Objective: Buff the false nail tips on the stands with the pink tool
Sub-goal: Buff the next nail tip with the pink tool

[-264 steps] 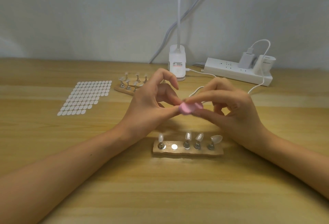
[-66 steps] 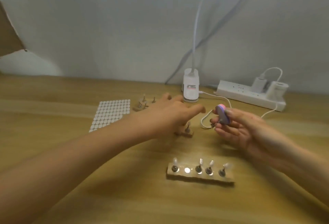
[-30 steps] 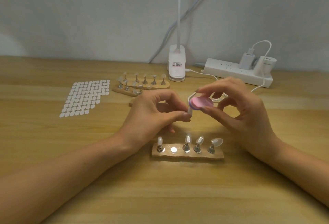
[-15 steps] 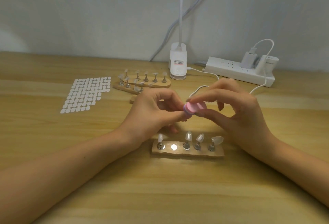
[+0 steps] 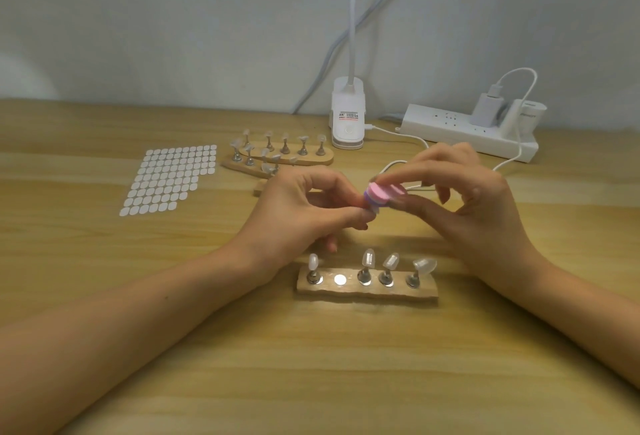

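We see a wide wooden table (image 5: 311, 365) standing against a plain pale wall (image 5: 173, 19). At the back of the table lies a white power strip (image 5: 446, 126) with two chargers plugged in, and to its left stands the white base of a lamp (image 5: 347, 119). On the left lies a sheet of white oval stickers (image 5: 169, 178). Just beside it lie two far wooden stands (image 5: 298, 158), one overlapping the other, with small pegs that carry clear tips.

The near wooden stand (image 5: 367, 291) lies close to us. It holds four false nail tips (image 5: 368, 257) on metal pegs, and its second place from the left shows only a bare shiny disc.

Above this stand, the right hand (image 5: 478, 213) pinches the pink tool (image 5: 382, 194) between the thumb and the forefinger. The left hand (image 5: 298, 216) has its thumb and forefinger pressed together just under the tool's left end. We cannot tell what they pinch.
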`<state>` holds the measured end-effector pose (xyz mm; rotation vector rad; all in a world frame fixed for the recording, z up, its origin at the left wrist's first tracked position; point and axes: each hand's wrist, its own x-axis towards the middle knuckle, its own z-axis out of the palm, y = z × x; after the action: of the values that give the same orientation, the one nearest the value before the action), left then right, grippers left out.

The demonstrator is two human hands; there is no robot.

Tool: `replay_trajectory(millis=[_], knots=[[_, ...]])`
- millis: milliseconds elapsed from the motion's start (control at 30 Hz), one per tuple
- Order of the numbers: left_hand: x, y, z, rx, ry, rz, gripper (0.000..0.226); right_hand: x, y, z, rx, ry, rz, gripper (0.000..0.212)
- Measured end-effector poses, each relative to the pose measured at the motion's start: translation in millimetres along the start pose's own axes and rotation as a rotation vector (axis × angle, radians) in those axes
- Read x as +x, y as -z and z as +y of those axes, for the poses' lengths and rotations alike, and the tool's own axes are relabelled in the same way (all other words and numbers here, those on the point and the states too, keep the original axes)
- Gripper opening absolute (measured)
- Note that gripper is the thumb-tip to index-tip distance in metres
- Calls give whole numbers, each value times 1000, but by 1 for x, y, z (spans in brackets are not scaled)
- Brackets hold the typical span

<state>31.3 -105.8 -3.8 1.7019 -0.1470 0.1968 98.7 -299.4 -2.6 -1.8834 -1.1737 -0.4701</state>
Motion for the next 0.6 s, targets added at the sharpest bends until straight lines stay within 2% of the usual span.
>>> replay_trajectory(millis=[433, 533, 600], knots=[[-1, -1, 0, 6, 5, 14, 14, 1, -1, -1, -31, 9, 11, 17], [0, 0, 1, 27, -3, 11, 14, 1, -3, -3, -71, 87, -15, 18], [1, 0, 0, 12, 6, 14, 18, 2, -1, -2, -48, 49, 2, 17]])
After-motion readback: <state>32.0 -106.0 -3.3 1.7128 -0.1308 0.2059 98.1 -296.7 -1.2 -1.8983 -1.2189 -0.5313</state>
